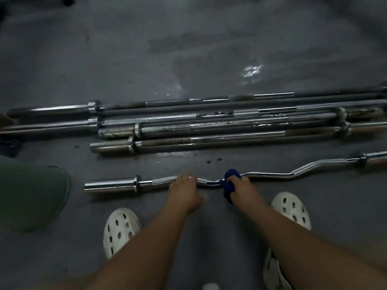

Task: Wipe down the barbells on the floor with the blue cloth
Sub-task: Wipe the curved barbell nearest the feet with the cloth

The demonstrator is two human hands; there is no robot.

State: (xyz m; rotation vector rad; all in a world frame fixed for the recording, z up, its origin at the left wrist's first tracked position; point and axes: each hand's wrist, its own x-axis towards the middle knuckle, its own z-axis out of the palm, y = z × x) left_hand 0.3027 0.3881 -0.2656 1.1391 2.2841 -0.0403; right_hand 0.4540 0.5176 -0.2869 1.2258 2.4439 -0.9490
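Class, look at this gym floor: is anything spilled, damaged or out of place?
Wet patches shine on the floor behind the straight bars, whose shafts carry dark blotches, perhaps rust. The curved bar looks clean.

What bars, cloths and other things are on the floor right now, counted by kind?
Straight barbells: 4, counted by their left ends; the pile overlaps, so there may be more
Curl bar: 1
Blue cloth: 1
White shoes: 2
Total: 8
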